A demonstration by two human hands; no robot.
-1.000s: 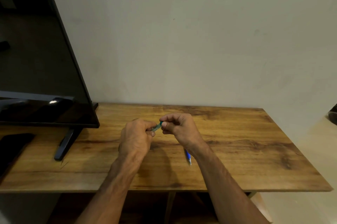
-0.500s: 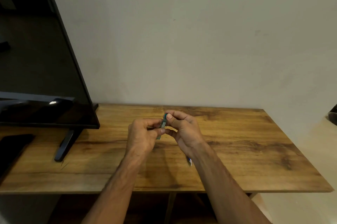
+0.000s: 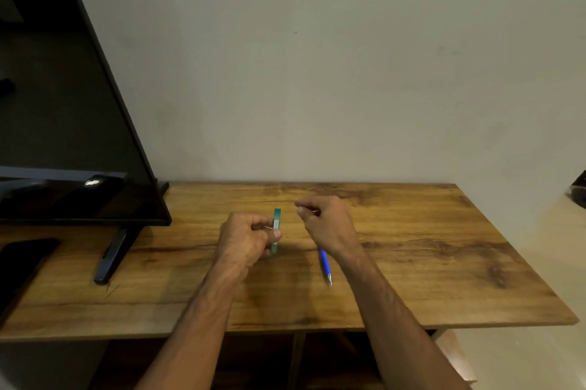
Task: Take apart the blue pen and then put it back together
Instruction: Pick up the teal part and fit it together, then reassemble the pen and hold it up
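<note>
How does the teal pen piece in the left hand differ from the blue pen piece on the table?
Colour: the teal piece is green-blue; the blue piece is bright blue with a silvery tip. Pose: the teal piece stands upright; the blue piece lies flat. Support: the left hand pinches the teal piece; the blue piece rests on the table. Both are slim, straight pen parts.

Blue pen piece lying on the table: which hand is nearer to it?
Right. The right hand hovers beyond the blue pen piece's far end, wrist over it; the left hand is farther left, gripping the teal piece.
</note>
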